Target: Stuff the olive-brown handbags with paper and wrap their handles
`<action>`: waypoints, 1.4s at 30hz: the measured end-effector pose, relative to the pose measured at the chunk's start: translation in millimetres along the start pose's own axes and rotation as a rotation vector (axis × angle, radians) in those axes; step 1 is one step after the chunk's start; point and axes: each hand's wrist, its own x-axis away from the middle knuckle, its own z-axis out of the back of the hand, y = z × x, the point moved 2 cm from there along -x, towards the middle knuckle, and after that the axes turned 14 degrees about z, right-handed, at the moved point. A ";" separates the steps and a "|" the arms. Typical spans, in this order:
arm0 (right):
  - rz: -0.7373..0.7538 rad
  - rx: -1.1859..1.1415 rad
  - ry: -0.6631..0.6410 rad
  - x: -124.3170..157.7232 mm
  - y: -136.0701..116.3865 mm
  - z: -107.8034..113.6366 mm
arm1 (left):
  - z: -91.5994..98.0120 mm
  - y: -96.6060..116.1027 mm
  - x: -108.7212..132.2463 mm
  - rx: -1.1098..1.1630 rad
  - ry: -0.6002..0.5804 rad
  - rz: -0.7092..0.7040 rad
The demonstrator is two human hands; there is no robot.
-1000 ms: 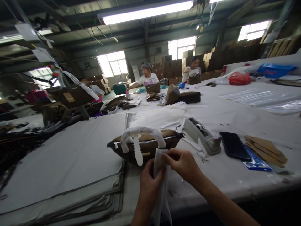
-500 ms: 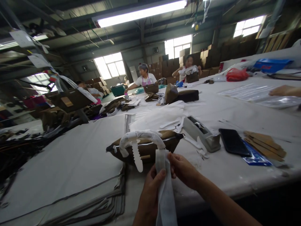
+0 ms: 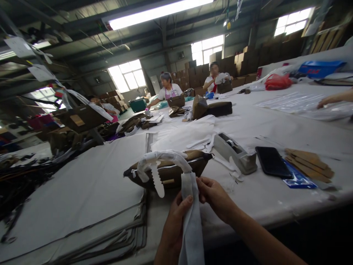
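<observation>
Judging by how things lie, the work on the bag [image 3: 173, 174] seems part done: its handle [image 3: 180, 160] is already covered in white right over the arch, and a white toothed tab [image 3: 157, 180] hangs down the front. What looks unfinished is the white strip [image 3: 193, 228], which meets the arch's foot at the bag's five o'clock and runs down towards six, its lower length loose and flat. Whether anything lies beneath it cannot be told, nor can the handle's far side.

Both hands are closed on this strip. The left hand [image 3: 178, 213], at six o'clock from the bag, clamps it, thumb pressed across the front and fingers curled behind, mostly hidden. The right hand [image 3: 212, 193], at four o'clock, has thumb and forefinger together at the strip's right edge, near its top; the other fingers are bent in.

The bag sits on the table [image 3: 231, 224], zip facing up. Between two and three o'clock from it is a dispenser [image 3: 234, 152], then at three a phone [image 3: 273, 162] and, past that, brown cards [image 3: 310, 163]. Stacked sheets [image 3: 74, 195] spread from eight to nine. Towards two, another person's hand [image 3: 333, 98] reaches over clear plastic [image 3: 292, 105].
</observation>
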 end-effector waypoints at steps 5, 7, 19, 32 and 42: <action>0.034 0.160 0.015 1.2 -2.8 4.7 | -1.4 1.0 0.3 0.003 0.072 0.022; 0.055 0.243 -0.002 11.8 -5.6 10.3 | -2.2 2.6 0.2 -0.021 0.101 0.003; 0.123 0.728 -0.076 70.2 21.0 0.2 | -7.1 -1.9 -14.3 -0.260 0.304 -0.279; -0.109 0.227 -0.115 73.4 15.1 1.3 | 4.7 -2.8 2.0 -0.267 0.294 -0.174; 0.220 0.759 -0.117 36.7 -33.1 34.7 | 25.6 -42.4 28.8 -0.199 0.371 -0.092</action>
